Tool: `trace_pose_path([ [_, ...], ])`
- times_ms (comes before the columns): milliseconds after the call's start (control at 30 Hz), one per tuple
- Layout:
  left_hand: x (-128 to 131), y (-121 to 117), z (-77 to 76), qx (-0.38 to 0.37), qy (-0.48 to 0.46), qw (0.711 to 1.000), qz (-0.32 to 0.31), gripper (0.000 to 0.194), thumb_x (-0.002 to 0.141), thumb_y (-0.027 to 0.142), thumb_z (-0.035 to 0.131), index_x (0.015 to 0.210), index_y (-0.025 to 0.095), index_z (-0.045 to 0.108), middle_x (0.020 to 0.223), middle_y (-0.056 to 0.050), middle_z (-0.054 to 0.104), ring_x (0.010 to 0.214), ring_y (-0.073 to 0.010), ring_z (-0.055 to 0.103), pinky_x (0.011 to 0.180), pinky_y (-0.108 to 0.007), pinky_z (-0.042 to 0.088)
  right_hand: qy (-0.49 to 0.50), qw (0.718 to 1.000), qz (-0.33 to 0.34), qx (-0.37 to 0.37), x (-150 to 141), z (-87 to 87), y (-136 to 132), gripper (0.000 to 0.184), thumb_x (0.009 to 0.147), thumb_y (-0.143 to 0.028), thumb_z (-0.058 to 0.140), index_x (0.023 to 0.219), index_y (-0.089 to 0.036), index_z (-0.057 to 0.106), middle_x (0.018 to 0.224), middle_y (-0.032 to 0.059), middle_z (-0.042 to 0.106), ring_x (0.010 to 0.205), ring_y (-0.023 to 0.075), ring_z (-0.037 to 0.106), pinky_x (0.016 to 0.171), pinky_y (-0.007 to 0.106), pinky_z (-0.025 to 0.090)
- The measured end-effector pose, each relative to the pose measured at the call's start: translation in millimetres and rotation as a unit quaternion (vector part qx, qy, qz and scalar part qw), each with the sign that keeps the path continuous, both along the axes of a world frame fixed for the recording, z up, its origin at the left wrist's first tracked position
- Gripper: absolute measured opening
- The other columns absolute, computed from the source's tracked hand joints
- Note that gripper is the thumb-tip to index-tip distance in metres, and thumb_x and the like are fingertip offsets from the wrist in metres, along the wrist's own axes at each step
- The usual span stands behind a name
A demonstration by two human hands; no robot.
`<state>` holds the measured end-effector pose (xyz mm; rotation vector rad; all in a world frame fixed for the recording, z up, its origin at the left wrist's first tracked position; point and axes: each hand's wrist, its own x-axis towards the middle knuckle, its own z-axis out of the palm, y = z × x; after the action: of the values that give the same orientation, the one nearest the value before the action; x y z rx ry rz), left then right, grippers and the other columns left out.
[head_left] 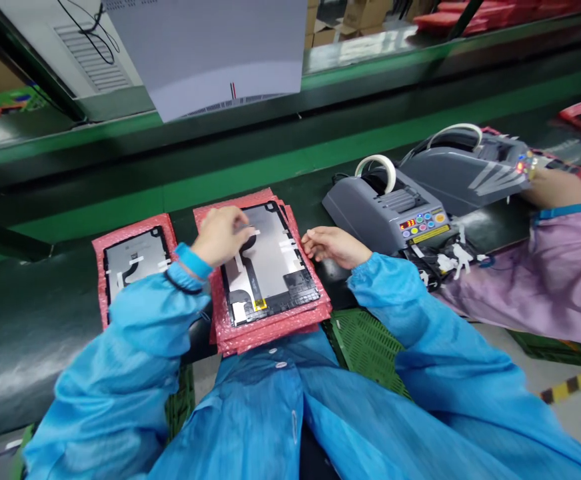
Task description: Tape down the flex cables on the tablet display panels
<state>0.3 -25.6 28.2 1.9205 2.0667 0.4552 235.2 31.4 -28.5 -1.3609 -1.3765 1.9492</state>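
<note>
The left hand (223, 235) reaches over the far left part of a flat rectangular grey panel with a black border (270, 230), its thumb and forefinger narrowly parted near a curved black ribbon cable (252, 273); the right hand (338, 247) is half curled beside the panel's right edge; whether either pinches tape, I cannot tell. The panel lies on a stack of pink bubble-wrap sheets (283, 323), at the near edge of the dark green counter (25, 320). A fingertip catching the loose-looking cable could crease it, I judge; the soft, uneven stack could slide if pushed sideways. A similar panel (130, 251) lies left; a grey tape dispenser with lit buttons (365, 207) stands right; beyond it, a co-worker's hand (555, 189); cardboard boxes (365, 15) sit on the far side.
</note>
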Motion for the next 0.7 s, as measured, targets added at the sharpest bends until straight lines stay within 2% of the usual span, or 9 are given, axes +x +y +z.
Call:
trace_pose_path([
  [100,-35,-33,2.5,0.010,-0.015,0.995,0.102,0.016,0.084,0.034,0.058,0.078,0.019,0.058,0.079,-0.005,0.064,0.076,-0.0212,0.058,0.075,-0.035,0.044,-0.051,0.994,0.021,0.094,-5,5.2,-7,0.016,0.083,-0.024,0.064,0.071,-0.016,0.056,0.056,-0.0024,0.057,0.050,0.0075,0.050,0.048,0.019,0.037],
  [167,-45,-54,-6.1,-0.028,-0.025,0.988,0.150,0.024,0.084,0.039,0.057,0.069,0.021,0.056,0.071,-0.004,0.062,0.071,-0.0222,0.058,0.070,-0.034,0.043,-0.102,0.983,0.037,0.151,-10,6.2,-10,0.017,0.081,-0.020,0.064,0.067,-0.017,0.054,0.050,-0.0045,0.051,0.047,0.0079,0.046,0.048,0.020,0.034],
  [267,-42,-74,-28.7,-0.047,-0.083,0.982,0.164,0.025,0.082,0.040,0.056,0.065,0.021,0.054,0.067,-0.003,0.062,0.067,-0.0207,0.059,0.066,-0.031,0.043,-0.161,0.963,0.043,0.212,-18,8.0,-13,0.019,0.080,-0.017,0.060,0.063,-0.018,0.052,0.048,-0.0062,0.046,0.047,0.0081,0.041,0.051,0.022,0.031],
  [367,-32,-77,-48.3,0.007,-0.139,0.974,0.181,0.019,0.081,0.036,0.055,0.068,0.021,0.052,0.065,0.000,0.061,0.065,-0.0172,0.058,0.064,-0.028,0.042,-0.173,0.950,0.002,0.260,-23,15.3,-18,0.019,0.077,-0.014,0.058,0.060,-0.018,0.051,0.053,-0.0054,0.048,0.052,0.0089,0.042,0.055,0.023,0.033],
  [433,-28,-75,-55.5,0.047,-0.155,0.968,0.189,0.017,0.081,0.033,0.055,0.069,0.021,0.050,0.062,0.002,0.057,0.064,-0.0158,0.056,0.063,-0.027,0.042,-0.123,0.960,-0.052,0.244,-27,22.6,-24,0.018,0.077,-0.013,0.055,0.061,-0.018,0.051,0.056,-0.0042,0.051,0.054,0.0100,0.046,0.057,0.023,0.037],
  [500,-26,-74,-59.1,0.079,-0.174,0.963,0.189,0.015,0.082,0.029,0.054,0.070,0.022,0.049,0.061,0.003,0.053,0.063,-0.0147,0.055,0.063,-0.026,0.041,-0.036,0.983,-0.084,0.158,-32,29.5,-30,0.016,0.080,-0.015,0.053,0.064,-0.019,0.052,0.057,-0.0023,0.054,0.055,0.0119,0.051,0.059,0.025,0.042],
  [567,-24,-73,-60.6,0.100,-0.198,0.956,0.192,0.014,0.083,0.026,0.053,0.071,0.022,0.047,0.061,0.004,0.052,0.062,-0.0141,0.054,0.063,-0.026,0.041,0.030,0.995,-0.072,0.059,-36,35.1,-36,0.012,0.080,-0.017,0.054,0.068,-0.019,0.053,0.058,0.0003,0.058,0.055,0.0142,0.056,0.059,0.027,0.046],
  [600,-23,-74,-60.9,0.107,-0.209,0.952,0.197,0.014,0.083,0.025,0.053,0.071,0.021,0.047,0.061,0.003,0.052,0.063,-0.0140,0.054,0.064,-0.026,0.042,0.045,0.997,-0.055,0.032,-38,37.3,-39,0.010,0.079,-0.018,0.057,0.070,-0.019,0.054,0.060,0.0017,0.060,0.056,0.0151,0.058,0.059,0.028,0.048],
  [700,-24,-79,-60.4,0.128,-0.239,0.939,0.213,0.015,0.086,0.023,0.050,0.072,0.021,0.046,0.066,0.002,0.055,0.068,-0.0139,0.056,0.068,-0.026,0.043,0.054,0.997,-0.016,0.050,-44,42.7,-43,0.008,0.075,-0.018,0.065,0.076,-0.019,0.056,0.064,0.0028,0.064,0.058,0.0157,0.061,0.060,0.028,0.051],
])
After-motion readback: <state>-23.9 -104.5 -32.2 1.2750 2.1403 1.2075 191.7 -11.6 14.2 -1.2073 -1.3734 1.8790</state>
